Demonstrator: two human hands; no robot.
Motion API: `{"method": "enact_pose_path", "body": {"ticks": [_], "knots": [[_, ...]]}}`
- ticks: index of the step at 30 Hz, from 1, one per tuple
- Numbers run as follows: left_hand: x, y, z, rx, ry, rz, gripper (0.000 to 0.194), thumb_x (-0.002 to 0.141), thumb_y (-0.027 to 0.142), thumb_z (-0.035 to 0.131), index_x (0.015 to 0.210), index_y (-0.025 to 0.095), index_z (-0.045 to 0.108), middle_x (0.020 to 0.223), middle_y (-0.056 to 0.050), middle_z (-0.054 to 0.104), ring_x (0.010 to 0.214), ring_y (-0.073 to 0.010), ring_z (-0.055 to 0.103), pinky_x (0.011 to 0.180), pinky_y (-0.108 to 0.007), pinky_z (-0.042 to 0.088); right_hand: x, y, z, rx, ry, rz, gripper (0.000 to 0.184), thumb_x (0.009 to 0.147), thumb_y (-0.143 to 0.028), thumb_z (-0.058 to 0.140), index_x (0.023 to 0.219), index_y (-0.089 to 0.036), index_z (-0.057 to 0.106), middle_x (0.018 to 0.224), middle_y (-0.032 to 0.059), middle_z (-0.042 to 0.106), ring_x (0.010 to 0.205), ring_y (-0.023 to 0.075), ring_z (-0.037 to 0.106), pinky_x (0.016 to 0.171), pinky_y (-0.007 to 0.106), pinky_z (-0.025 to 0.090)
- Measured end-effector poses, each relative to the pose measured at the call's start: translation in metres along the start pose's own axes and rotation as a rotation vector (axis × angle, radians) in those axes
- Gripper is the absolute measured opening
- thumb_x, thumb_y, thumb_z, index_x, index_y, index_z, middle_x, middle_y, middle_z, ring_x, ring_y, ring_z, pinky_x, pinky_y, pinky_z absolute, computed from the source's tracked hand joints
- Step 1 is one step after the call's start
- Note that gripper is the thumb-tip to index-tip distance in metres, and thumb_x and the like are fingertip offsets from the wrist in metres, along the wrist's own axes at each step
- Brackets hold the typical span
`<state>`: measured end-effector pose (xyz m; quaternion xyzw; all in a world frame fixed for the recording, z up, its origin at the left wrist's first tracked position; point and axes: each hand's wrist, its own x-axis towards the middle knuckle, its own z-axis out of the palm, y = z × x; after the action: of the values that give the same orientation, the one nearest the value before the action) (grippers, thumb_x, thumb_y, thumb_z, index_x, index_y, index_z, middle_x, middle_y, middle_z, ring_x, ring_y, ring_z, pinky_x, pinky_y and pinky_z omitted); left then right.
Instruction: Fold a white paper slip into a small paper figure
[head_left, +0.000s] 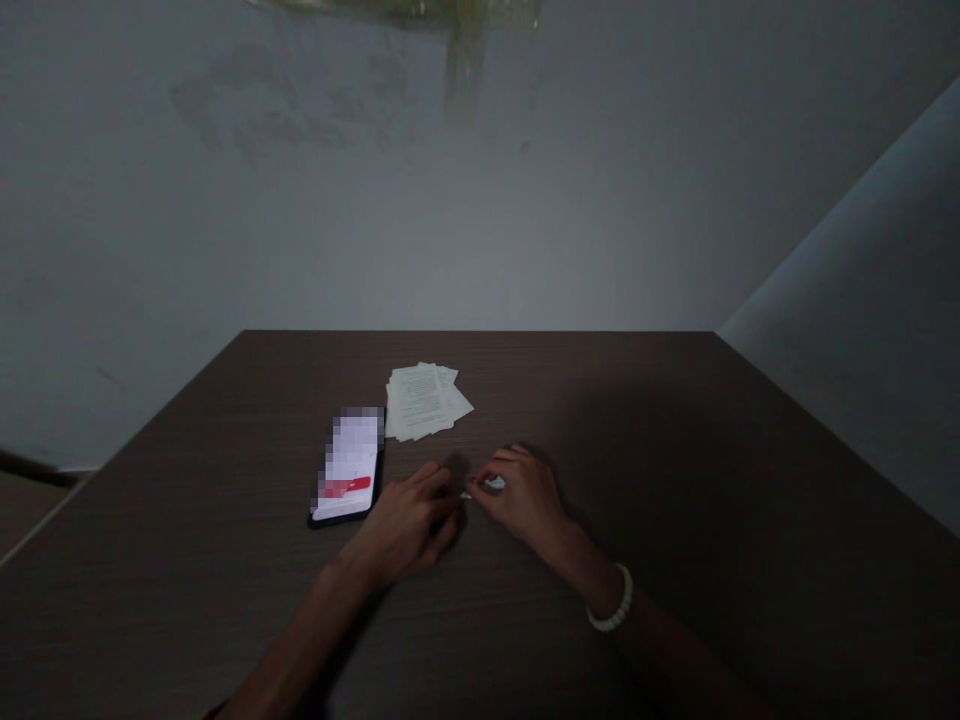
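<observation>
A small white piece (493, 484) pinched by curled fingers (504, 466) of the right hand (525, 497), to the right of a phone (349, 465), the left hand (409, 522) held just beside it, its bent fingers' grip not discernible, loose papers (424, 402) placed beyond the phone, a dark wooden table (600, 420) beneath, a beaded bracelet (611, 598) worn on the right wrist

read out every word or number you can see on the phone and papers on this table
Phone screen: blurred into blocks, nothing readable.
Red band on the phone screen: any lettering is too blurred to read.
Printed papers: lines of print, too small to read.
No text can be quoted from either.
</observation>
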<state>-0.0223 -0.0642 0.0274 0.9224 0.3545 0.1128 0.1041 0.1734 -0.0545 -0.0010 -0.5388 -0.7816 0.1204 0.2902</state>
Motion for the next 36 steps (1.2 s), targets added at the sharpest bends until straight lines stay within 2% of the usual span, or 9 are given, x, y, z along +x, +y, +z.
{"method": "enact_pose_path", "body": {"ticks": [4,16,19,25,29,32,36], "knots": [[0.001,0.001,-0.001,-0.012,-0.005,-0.011,0.021,0.090,0.019,0.047,0.082,0.016,0.067,0.089,-0.008,0.057,0.090,-0.0222,0.052,0.073,-0.034,0.049,0.001,-0.003,-0.003,-0.031,-0.009,0.018,0.014,0.075,-0.033,0.078,0.074,-0.022,0.069,0.080,0.0015,0.070,0.081,0.0188,0.060,0.068,0.027,0.041],[0.001,0.001,0.001,0.041,-0.010,-0.013,0.024,0.091,0.020,0.047,0.079,0.016,0.066,0.088,-0.008,0.057,0.088,-0.0224,0.052,0.067,-0.032,0.047,0.003,0.008,-0.003,-0.043,0.021,0.059,0.010,0.082,-0.030,0.071,0.075,-0.022,0.070,0.078,0.0011,0.068,0.080,0.0184,0.059,0.072,0.029,0.042],[0.001,0.000,0.001,0.073,-0.004,-0.022,0.022,0.091,0.021,0.047,0.084,0.016,0.067,0.092,-0.009,0.058,0.089,-0.0228,0.052,0.067,-0.032,0.048,0.004,0.017,-0.010,-0.006,0.004,-0.010,0.007,0.086,-0.023,0.065,0.084,-0.022,0.072,0.088,0.0024,0.068,0.089,0.0186,0.057,0.077,0.029,0.044],[0.002,-0.002,0.007,0.097,0.023,-0.033,0.023,0.093,0.021,0.045,0.100,0.017,0.066,0.098,-0.010,0.058,0.093,-0.0238,0.052,0.072,-0.035,0.051,-0.001,0.034,-0.029,0.038,-0.144,-0.196,0.015,0.086,-0.017,0.063,0.095,-0.022,0.074,0.100,0.0042,0.065,0.094,0.0188,0.053,0.084,0.032,0.045],[0.004,0.000,0.009,0.107,0.040,-0.054,0.024,0.093,0.022,0.045,0.106,0.016,0.065,0.106,-0.012,0.058,0.098,-0.0258,0.052,0.081,-0.041,0.051,-0.008,0.033,-0.036,0.069,-0.194,-0.250,0.024,0.085,-0.010,0.060,0.100,-0.022,0.074,0.100,0.0044,0.064,0.094,0.0180,0.053,0.084,0.032,0.045],[0.004,0.002,0.008,0.096,0.064,-0.053,0.026,0.094,0.027,0.047,0.111,0.016,0.063,0.114,-0.013,0.057,0.101,-0.0273,0.052,0.086,-0.045,0.049,-0.014,0.028,-0.039,0.080,-0.223,-0.253,0.025,0.084,-0.012,0.062,0.103,-0.024,0.073,0.099,0.0046,0.064,0.093,0.0187,0.054,0.084,0.034,0.045],[0.004,0.003,0.008,0.089,0.049,-0.055,0.038,0.092,0.035,0.054,0.124,0.015,0.057,0.123,-0.015,0.053,0.106,-0.0299,0.051,0.090,-0.047,0.047,-0.018,0.024,-0.038,0.073,-0.206,-0.297,0.028,0.082,-0.011,0.061,0.105,-0.023,0.072,0.118,0.0048,0.065,0.107,0.0216,0.052,0.093,0.038,0.043]]}}
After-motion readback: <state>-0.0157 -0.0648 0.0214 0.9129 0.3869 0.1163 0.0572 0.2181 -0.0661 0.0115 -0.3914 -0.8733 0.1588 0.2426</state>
